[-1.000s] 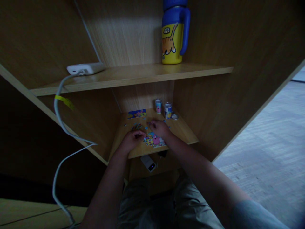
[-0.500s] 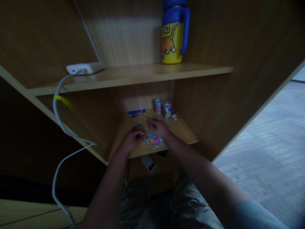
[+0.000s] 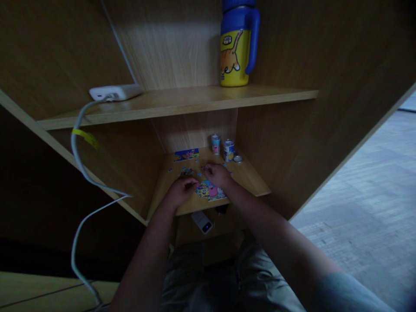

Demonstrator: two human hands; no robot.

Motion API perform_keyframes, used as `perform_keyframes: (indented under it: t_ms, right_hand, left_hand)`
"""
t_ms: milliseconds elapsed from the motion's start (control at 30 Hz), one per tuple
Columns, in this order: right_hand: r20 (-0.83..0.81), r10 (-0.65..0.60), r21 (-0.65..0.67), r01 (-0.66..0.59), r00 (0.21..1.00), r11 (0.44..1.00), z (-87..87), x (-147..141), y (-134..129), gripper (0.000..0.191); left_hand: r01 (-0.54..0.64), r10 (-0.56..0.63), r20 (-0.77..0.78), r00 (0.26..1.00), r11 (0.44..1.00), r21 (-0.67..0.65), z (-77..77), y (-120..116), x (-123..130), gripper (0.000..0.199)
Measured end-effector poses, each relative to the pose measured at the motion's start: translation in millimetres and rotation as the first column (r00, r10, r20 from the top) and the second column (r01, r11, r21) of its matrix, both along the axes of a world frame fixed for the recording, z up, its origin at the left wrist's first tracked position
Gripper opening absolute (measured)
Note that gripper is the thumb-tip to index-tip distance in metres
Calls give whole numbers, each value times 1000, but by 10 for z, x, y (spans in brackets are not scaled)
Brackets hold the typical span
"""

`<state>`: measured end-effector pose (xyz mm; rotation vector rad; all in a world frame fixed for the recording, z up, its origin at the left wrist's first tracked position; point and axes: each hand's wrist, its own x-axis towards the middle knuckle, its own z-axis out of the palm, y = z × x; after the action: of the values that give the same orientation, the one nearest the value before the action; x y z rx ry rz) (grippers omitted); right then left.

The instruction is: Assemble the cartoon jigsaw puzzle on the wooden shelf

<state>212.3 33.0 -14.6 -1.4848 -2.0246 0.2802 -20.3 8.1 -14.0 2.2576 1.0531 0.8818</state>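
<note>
A partly joined, colourful cartoon puzzle (image 3: 211,190) lies near the front edge of the lower shelf (image 3: 250,180). At its left edge is my left hand (image 3: 183,187), fingers curled and pinched on something I cannot make out. My right hand (image 3: 217,173) is above the puzzle's back edge, its fingertips closed at small loose pieces; what they hold is too small to name. A pile of loose pieces (image 3: 186,171) lies behind my left hand. Farther back is a blue picture card (image 3: 186,155).
Two small printed cans (image 3: 216,144) (image 3: 229,151) and a round lid (image 3: 238,159) stand back right. Above, a shelf (image 3: 182,102) holds a blue-yellow bottle (image 3: 234,52) and a white device (image 3: 115,92) with a hanging cable (image 3: 75,151). A white power bank (image 3: 202,222) lies below.
</note>
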Motion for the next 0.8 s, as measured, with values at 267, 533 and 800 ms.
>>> perform_keyframes:
  t_ms: [267,533,800]
  right_hand:
    - [-6,13,22,-13,1000,1000,-33,8,26,26]
    - [-40,18,21,-17,999,1000,-28,7,19,26]
    - [-53,16,-5,-17,998,1000,20,10,-10,25]
  left_hand:
    - [-16,18,-41,999,999,44,21,1,13,26]
    - [-57,58,-55,997,998,26,20,-10,8,29]
    - [-94,95,-59,994,996,6,31,-17,25,28]
